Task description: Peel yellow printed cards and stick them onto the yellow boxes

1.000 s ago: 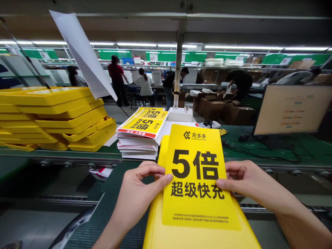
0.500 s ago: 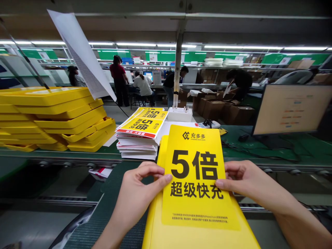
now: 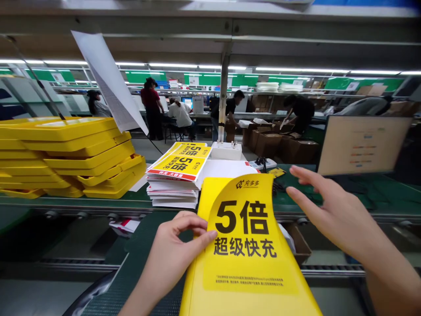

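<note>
Factory hall (image 3: 197, 66) stretches across the top of the frame, with co-workers (image 3: 151, 107) in the upper middle and cardboard boxes (image 3: 283, 147) right of centre. A green table (image 3: 305, 186) runs across the middle, carrying a computer monitor (image 3: 362, 145) at the right. At the left, a pile of yellow trays (image 3: 66, 149) sits unevenly, some of them skewed and sticking out toward the table's front edge. Just left of centre is a stack of printed sheets (image 3: 174, 184), topped with yellow-and-red prints.

Low in the centre, a yellow printed card (image 3: 245, 228) lies on a yellow tray (image 3: 197, 298), its upper right corner curling up and away from the tray. My left hand (image 3: 174, 250) pinches the card's left edge between thumb and curled fingers. My right hand (image 3: 332, 215) is open, fingers spread, hovering apart from the card and holding nothing.

With only one pinch on it, the curled card could slip or spring flat if my grip loosens. Pinching harder could crease it by my thumb. A careless bump could also send the skewed trays sliding off the table.
</note>
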`<state>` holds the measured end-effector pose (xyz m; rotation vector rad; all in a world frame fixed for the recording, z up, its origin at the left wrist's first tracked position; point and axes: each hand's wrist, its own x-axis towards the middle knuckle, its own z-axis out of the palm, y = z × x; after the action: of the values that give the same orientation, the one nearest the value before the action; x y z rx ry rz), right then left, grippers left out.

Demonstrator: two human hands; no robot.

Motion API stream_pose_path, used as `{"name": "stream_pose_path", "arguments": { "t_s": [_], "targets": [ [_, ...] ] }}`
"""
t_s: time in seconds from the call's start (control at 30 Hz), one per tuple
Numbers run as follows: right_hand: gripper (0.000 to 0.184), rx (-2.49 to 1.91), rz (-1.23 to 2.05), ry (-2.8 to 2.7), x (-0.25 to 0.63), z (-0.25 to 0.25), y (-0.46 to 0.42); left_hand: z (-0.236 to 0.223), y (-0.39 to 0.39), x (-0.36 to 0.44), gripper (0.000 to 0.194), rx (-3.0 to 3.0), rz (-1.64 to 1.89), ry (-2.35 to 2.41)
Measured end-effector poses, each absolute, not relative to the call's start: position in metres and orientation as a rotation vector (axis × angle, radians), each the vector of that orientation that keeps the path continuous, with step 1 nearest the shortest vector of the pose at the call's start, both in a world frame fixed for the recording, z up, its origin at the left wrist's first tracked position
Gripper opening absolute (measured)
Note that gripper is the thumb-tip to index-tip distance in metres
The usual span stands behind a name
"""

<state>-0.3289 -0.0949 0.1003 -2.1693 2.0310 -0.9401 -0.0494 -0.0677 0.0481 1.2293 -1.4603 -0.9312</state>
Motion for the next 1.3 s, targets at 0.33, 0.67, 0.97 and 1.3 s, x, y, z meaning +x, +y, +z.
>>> {"name": "stream_pose_path", "arguments": {
  "t_s": [0.33, 0.67, 0.97, 1.3],
  "targets": [
    [0.029, -2.754, -0.722, 1.269, -0.259, 0.132, -0.148, 0.062, -0.061, -0.042, 0.031, 1.385, -0.476, -1.767],
    [0.037, -2.801, -0.61, 1.251, -0.261, 0.095, -0.158, 0.044, -0.072, -0.099, 0.042, 0.543, -0.269, -2.719],
    [0.049, -2.621, -0.585, 1.362, -0.279, 0.084, -0.137, 0.078, -0.146, -0.103, 0.071, 0.914, -0.474, -2.698],
    [0.063, -2.591, -0.386, 1.178, -0.285, 0.084, -0.109, 0.063, -0.221, -0.091, 0.052, 1.549, -0.37, -2.264]
  ]
}}
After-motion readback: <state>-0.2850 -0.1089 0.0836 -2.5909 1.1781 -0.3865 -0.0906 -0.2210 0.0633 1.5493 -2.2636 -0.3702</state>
